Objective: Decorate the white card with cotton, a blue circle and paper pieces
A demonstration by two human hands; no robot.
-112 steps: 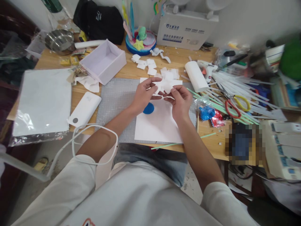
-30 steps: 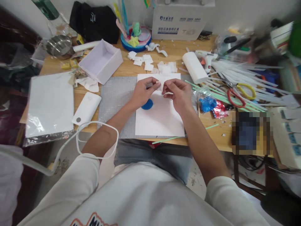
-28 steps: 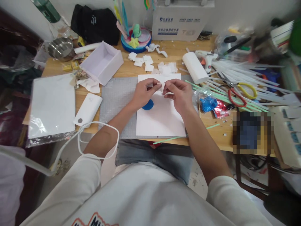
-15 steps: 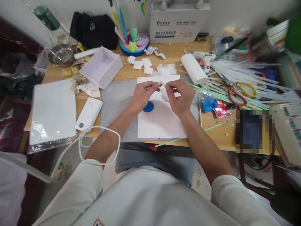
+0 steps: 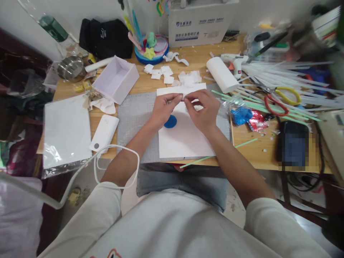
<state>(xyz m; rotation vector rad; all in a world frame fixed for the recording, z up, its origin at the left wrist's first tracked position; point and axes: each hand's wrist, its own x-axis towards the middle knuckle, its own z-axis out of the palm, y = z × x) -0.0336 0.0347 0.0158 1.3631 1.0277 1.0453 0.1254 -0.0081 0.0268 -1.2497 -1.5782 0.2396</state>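
Over the upper part of a white sheet of paper (image 5: 185, 139), my left hand (image 5: 163, 109) and my right hand (image 5: 206, 110) meet fingertip to fingertip. Both are closed in a pinch on a small white piece of tissue paper (image 5: 184, 96), mostly hidden by the fingers. A flat blue disc (image 5: 170, 122) lies on the sheet beside my left hand. Beneath the sheet is a grey cutting mat (image 5: 137, 118). Just beyond the hands lie several white paper squares (image 5: 168, 79) and a loose pile of tissue pieces (image 5: 191, 77).
Left are a lilac box (image 5: 115, 80), a white power bank (image 5: 104, 132) with a cable and bagged white sheets (image 5: 67, 129). At right lie a white roll (image 5: 222, 75), a glue gun (image 5: 235, 62), scissors (image 5: 276, 104) and several plastic strips (image 5: 290, 79). A white carton (image 5: 199, 27) stands behind.
My fingertips have drawn closer together, and less of the tissue piece shows between them. The camera view has shifted slightly.
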